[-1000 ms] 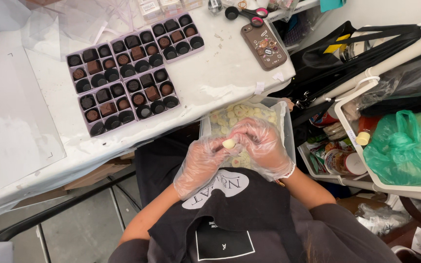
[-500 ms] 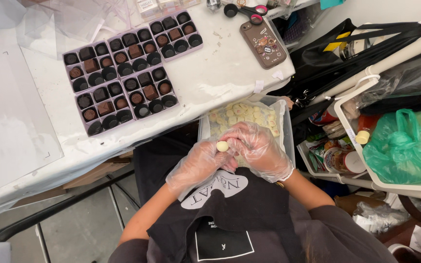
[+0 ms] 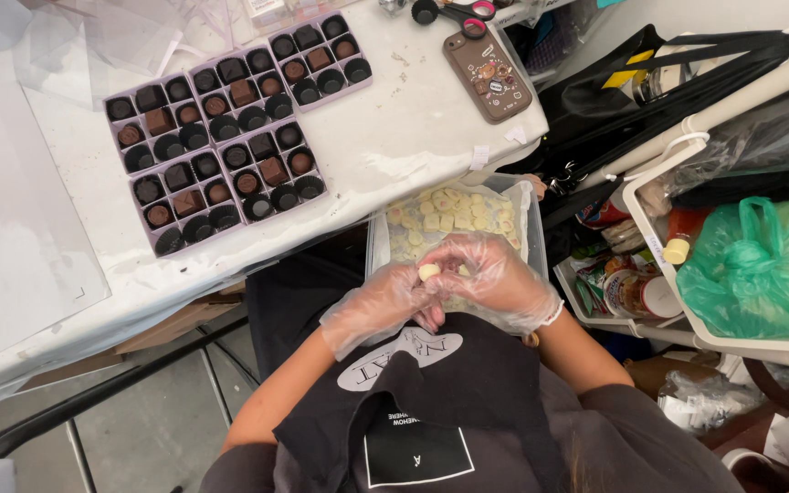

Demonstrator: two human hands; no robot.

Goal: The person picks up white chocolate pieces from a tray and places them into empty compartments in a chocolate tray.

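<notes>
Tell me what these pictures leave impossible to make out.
- Head view: the pale round piece is largely covered by the gloved left hand and right hand.
- The clear container is partly hidden behind both hands.
- Scissors are cut off by the top edge.

White worktable (image 3: 413, 137) above grey floor (image 3: 139, 429), white shelving (image 3: 732, 342) beside.

Bright, even light falls from above, and the white table (image 3: 413, 137) at the far side glares almost to blank — its surface detail is washed out toward the left. Shadows are soft and short; the space under the table, near left, sits darker. Focus is sharp at centre, with wide-angle stretching and slight softness at the edges — straight lines bow there.
</notes>
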